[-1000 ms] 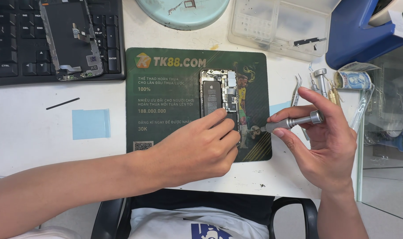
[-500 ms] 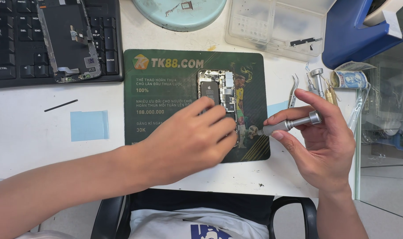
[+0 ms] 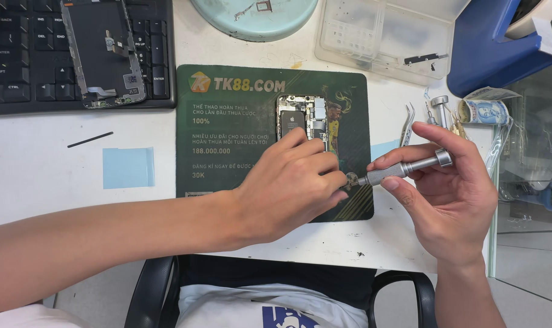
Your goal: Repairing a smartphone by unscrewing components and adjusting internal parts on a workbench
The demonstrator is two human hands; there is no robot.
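Observation:
An opened phone body [image 3: 304,116] with its battery and circuit board showing lies on a dark green mat [image 3: 227,133]. My left hand [image 3: 291,185] rests over the phone's lower half, fingers curled and pressing on it, and hides that part. My right hand [image 3: 452,188] holds a small silver screwdriver [image 3: 403,168] nearly level, its tip pointing left toward my left fingertips at the mat's right edge.
A black keyboard [image 3: 21,73] with a detached phone screen [image 3: 103,51] on it sits at the back left. A round pale blue tray [image 3: 254,15], a clear parts box [image 3: 385,36], tweezers [image 3: 408,121], a blue box [image 3: 500,54], a blue sticky pad [image 3: 128,167].
My left hand has slid a little up and right over the phone. The screwdriver tip has come closer to my left fingertips.

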